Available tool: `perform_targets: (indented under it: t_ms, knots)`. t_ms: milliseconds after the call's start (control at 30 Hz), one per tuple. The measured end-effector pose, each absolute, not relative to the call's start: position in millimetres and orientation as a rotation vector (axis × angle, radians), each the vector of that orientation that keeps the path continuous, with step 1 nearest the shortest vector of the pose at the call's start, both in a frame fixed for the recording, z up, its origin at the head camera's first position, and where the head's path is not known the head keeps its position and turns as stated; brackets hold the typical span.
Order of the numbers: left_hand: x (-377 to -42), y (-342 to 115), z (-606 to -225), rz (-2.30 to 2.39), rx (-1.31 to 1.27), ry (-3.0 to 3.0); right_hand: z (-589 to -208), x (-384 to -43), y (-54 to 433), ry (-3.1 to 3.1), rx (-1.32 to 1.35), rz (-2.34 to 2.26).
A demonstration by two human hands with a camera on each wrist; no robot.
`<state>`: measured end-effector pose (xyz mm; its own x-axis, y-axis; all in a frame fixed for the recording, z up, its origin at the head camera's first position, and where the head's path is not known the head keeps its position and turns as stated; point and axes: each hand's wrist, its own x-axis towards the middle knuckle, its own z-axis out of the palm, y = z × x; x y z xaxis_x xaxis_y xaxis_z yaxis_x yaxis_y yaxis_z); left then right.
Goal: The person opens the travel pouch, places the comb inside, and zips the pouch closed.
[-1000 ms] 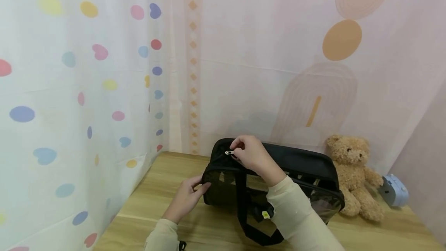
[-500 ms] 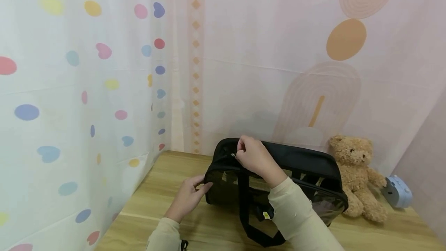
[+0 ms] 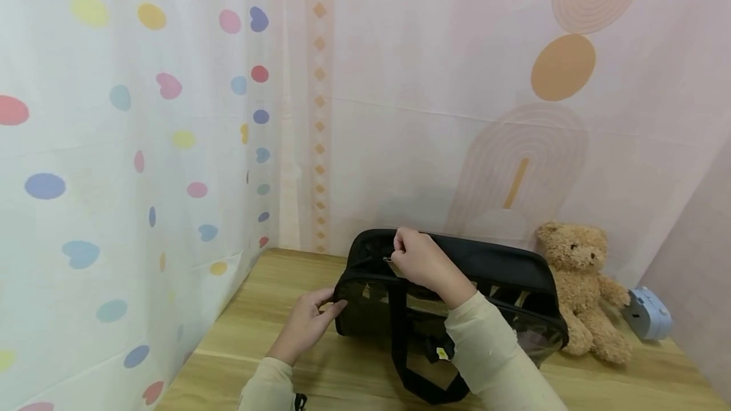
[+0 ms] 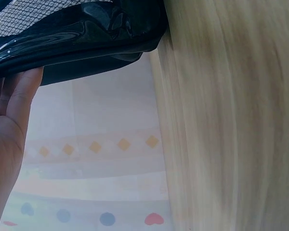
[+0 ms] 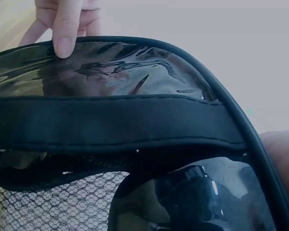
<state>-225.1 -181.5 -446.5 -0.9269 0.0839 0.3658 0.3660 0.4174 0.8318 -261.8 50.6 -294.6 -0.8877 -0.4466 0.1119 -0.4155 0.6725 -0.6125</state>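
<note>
A black bag (image 3: 491, 271) with clear plastic panels and a front strap handle (image 3: 398, 328) stands on the wooden table. My left hand (image 3: 305, 325) grips its left end, the thumb on the clear panel in the right wrist view and the other fingers behind the edge. Over the top, my right hand (image 3: 425, 265) pinches a small metal zipper pull (image 3: 388, 260), mostly hidden by the fingers. White mesh (image 5: 72, 202) shows in the bag's side in the right wrist view, beneath a stitched black band (image 5: 111, 122).
A tan teddy bear (image 3: 579, 290) sits against the bag's right end. Beyond it is a light blue case-like object (image 3: 650, 314). A patterned curtain (image 3: 400, 113) hangs behind the table (image 3: 245, 347), and a dotted one (image 3: 114, 208) along its left side.
My right hand has drawn the zipper pull a short way right along the bag's top. The left hand keeps its hold on the left end.
</note>
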Motion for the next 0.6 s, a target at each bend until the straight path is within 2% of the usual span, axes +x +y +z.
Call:
perform_targets:
  t_ms: [333,600]
  knots:
    - [-223.5,-180.1,-444.5,-1.53,-0.421,-2.423,-295.6,-257.6,51.7,2.889,-0.707,-0.923]
    - [-222.8,-186.1,-447.4,-1.523,-0.408,-2.452,-298.6,-259.8,54.5,2.847,-0.79,-0.891]
